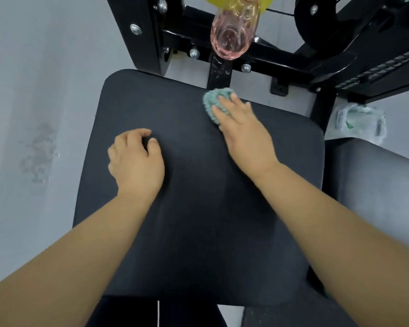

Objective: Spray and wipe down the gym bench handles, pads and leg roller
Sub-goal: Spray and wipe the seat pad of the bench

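From my head view, my right hand (243,135) lies flat with straight fingers pressing a teal cloth (213,99) onto the far edge of the black seat pad (187,232). My left hand (137,161) rests on the pad, fingers loosely curled, holding nothing. A clear spray bottle (232,36) of pink liquid hangs beyond the pad, against the black frame (139,31).

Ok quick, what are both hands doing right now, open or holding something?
Left hand: loosely curled, empty, resting on the seat pad.
Right hand: open, flat fingers pressing the green cloth onto the pad.
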